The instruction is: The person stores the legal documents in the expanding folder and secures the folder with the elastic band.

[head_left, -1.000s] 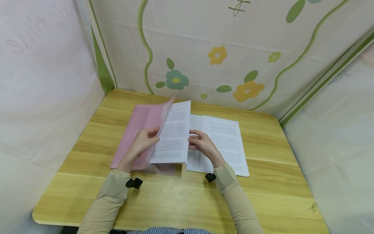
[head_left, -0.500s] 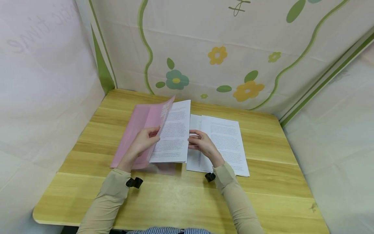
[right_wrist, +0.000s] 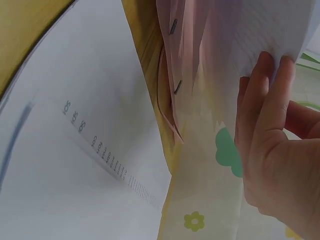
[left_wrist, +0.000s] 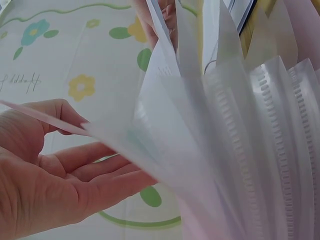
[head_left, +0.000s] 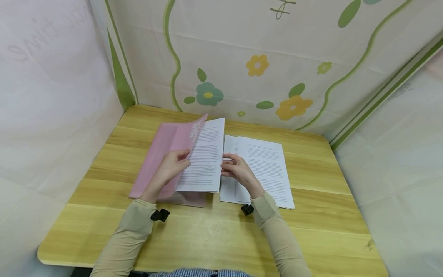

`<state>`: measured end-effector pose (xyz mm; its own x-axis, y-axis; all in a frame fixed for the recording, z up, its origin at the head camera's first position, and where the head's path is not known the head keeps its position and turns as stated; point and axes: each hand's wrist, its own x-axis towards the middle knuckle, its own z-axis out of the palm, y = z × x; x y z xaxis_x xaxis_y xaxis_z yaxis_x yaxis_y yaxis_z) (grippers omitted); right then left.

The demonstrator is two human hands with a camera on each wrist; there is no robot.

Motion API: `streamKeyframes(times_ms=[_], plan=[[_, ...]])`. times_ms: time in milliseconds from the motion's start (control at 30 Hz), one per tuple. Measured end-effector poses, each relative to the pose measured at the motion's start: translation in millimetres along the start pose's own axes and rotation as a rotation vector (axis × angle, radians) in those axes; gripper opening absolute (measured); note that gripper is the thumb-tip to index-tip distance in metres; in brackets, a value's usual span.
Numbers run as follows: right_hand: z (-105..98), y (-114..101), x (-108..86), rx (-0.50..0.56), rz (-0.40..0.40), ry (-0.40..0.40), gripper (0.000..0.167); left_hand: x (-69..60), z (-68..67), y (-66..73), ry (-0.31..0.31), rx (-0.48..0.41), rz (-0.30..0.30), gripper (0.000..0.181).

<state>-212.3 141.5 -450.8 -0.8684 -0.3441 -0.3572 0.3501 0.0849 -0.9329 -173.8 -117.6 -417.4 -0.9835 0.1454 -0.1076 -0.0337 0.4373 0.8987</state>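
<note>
My left hand point(head_left: 171, 167) pinches the raised edge of a pink translucent folder point(head_left: 166, 144) between thumb and fingers. In the left wrist view, the left hand point(left_wrist: 65, 170) holds the cover beside several clear sleeves point(left_wrist: 230, 145) fanned apart. A printed white stack point(head_left: 204, 157) stands tilted partly inside the folder. At its right edge my right hand point(head_left: 240, 171) grips the papers with thumb and fingers; the right wrist view shows the right hand point(right_wrist: 280, 135) with fingertips on the sheets point(right_wrist: 270, 35). The stack's left edge is hidden behind the cover.
More printed sheets point(head_left: 268, 173) lie on the wooden table point(head_left: 328, 215) to the right, overlapping another paper point(head_left: 228, 190) under the right hand. Fabric walls with a flower pattern point(head_left: 294, 107) enclose the table's back and sides.
The paper stack and right hand have shifted very slightly left. Both hands keep their grips.
</note>
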Motion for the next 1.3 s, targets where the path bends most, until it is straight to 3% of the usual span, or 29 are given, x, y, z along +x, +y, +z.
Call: streamKeyframes(times_ms=[433, 733, 1300], plan=[[0.4, 1.5, -1.0, -0.040, 0.009, 0.026, 0.050, 0.4, 2.6, 0.0, 0.036, 0.037, 0.025, 0.055], [-0.4, 4.5, -2.1, -0.024, 0.021, 0.029, 0.052, -3.1, 7.6, 0.1, 0.113, 0.101, 0.037, 0.049], [4.7, 6.7, -1.3, -0.042, 0.006, 0.027, 0.052, -5.1, 14.1, -0.8, 0.199, 0.059, 0.063, 0.047]])
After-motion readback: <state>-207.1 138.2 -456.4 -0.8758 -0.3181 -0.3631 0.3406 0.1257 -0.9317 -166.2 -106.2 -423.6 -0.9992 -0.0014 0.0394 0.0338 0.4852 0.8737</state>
